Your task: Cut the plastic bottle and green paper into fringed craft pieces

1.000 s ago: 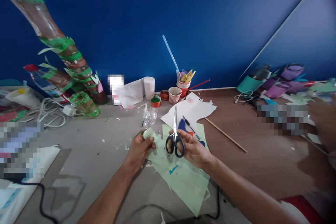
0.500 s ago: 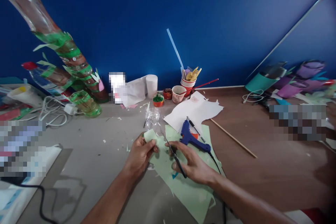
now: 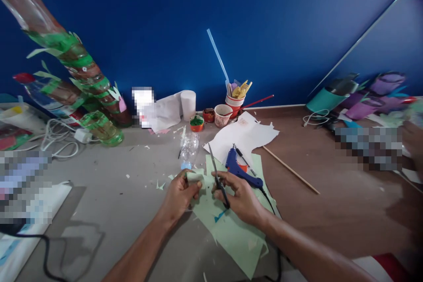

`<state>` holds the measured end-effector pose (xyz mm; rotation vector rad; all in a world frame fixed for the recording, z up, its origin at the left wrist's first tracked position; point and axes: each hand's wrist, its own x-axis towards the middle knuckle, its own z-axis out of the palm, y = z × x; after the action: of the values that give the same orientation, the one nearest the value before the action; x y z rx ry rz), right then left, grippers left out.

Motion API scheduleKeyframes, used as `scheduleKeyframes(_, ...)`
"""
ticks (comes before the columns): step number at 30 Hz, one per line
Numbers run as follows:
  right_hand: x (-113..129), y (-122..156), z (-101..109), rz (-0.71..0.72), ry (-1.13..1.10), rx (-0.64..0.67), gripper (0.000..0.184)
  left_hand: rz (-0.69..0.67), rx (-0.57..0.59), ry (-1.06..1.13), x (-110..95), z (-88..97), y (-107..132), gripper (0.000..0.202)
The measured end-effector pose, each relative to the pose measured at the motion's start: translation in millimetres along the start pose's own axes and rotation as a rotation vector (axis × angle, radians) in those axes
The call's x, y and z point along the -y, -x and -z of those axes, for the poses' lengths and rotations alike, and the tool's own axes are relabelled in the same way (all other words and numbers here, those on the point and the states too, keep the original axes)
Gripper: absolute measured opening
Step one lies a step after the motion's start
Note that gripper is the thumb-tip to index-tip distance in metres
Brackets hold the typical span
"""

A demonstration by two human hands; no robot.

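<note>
My left hand (image 3: 180,194) pinches a small folded piece of pale green paper (image 3: 195,177) between thumb and fingers. My right hand (image 3: 240,198) grips black-handled scissors (image 3: 217,178), blades pointing up and away, just right of that piece. Both hands hover over larger pale green sheets (image 3: 231,224) lying on the table. A blue glue gun (image 3: 240,170) rests on the sheets just beyond my right hand.
A clear plastic bottle (image 3: 189,147), white paper (image 3: 243,134), a thin wooden stick (image 3: 291,169) and cups of craft items (image 3: 235,99) lie beyond. A painted bottle tree (image 3: 72,66) leans at left with cables (image 3: 56,139). Another person's hand (image 3: 414,139) is at far right.
The scissors, first upright showing both handle loops, tilted down toward the paper, then rose slightly. My left hand kept the green piece and shifted a little lower; the glue gun became visible.
</note>
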<state>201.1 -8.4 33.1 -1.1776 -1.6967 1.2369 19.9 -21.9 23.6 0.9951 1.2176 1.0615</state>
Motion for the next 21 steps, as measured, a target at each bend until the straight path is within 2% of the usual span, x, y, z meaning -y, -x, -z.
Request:
scheduleKeyframes(3,-1,-1,1,-0.046,-0.092,-0.066,0.040,0.007,0.042,-0.042,-2,-3.5,2,0.023)
scheduleKeyframes(6,0,-3,2,0.009,-0.124,-0.134,0.039,0.049,0.128,-0.045,-5,-7.9,5,0.027)
scheduleKeyframes(9,2,-3,3,0.067,-0.089,-0.125,0.038,0.108,0.211,-0.038,-4,-11.2,9,0.026)
scheduleKeyframes(12,4,-1,2,0.036,-0.098,-0.095,0.039,0.120,0.284,-0.034,-1,-12.7,12,0.022)
scheduleKeyframes(17,5,-1,1,-0.078,-0.150,-0.149,0.038,0.074,0.249,-0.128,-2,-11.9,12,0.021)
scheduleKeyframes(21,5,-2,3,-0.080,-0.150,-0.178,0.038,0.064,0.198,-0.152,-5,-9.5,11,0.024)
